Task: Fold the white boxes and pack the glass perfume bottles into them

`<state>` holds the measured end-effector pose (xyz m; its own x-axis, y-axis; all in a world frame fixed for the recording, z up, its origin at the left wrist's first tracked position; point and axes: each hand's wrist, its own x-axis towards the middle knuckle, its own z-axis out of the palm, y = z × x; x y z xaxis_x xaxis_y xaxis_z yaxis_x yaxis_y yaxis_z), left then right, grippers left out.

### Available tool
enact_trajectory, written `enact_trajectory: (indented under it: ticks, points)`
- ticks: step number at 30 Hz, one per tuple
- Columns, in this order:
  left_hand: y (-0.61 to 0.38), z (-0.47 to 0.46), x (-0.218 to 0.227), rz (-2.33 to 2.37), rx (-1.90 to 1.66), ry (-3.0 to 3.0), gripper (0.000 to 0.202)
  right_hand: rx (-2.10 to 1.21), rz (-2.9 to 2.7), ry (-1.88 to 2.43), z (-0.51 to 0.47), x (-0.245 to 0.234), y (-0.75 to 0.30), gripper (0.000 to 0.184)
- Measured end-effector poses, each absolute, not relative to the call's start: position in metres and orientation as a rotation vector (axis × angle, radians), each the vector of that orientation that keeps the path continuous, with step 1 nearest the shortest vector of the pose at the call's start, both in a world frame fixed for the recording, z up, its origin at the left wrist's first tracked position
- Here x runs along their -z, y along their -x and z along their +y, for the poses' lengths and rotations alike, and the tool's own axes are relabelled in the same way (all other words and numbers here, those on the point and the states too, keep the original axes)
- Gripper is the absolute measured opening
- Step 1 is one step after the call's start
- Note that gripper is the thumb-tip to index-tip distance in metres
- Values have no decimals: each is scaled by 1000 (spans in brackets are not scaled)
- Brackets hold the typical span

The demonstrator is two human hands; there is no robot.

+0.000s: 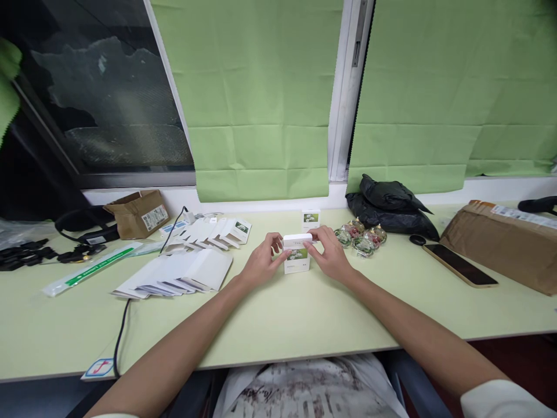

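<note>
A small white carton (pixel 297 265) with a green flower picture on its front stands upright on the table in front of me. My left hand (pixel 262 259) is closed at its upper left edge, thumb on the front. On the opposite side my right hand (pixel 331 255) grips the upper right edge, thumb and fingers at the top panel. The carton's top looks folded over; its back is hidden. Just behind stands another white carton (pixel 310 219) with a similar picture. To the right of my right hand lie several clear-wrapped round ornaments (pixel 363 239) with gold tops.
Flattened white cartons (pixel 187 271) lie in a fanned stack at left, with more cartons (pixel 217 232) behind. A black cable (pixel 122 334) crosses the table's left part. A phone (pixel 460 265), brown parcel (pixel 500 247) and black plastic bag (pixel 389 206) occupy the right. An opened cardboard box (pixel 138 215) stands back left.
</note>
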<state>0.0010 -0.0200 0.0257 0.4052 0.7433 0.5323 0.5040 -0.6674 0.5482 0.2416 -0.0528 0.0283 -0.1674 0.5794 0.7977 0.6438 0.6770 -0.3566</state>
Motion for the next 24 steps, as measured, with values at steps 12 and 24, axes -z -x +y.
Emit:
enact_trajectory:
  ticks: [12, 24]
  points:
    - [-1, -21, -27, 1089, -1117, -2382, 38, 83, -1842, 978, -53, -29, -241, 17]
    - [-1, -21, -27, 1088, -1102, -2381, 38, 78, -1846, 979, -54, -30, -241, 15]
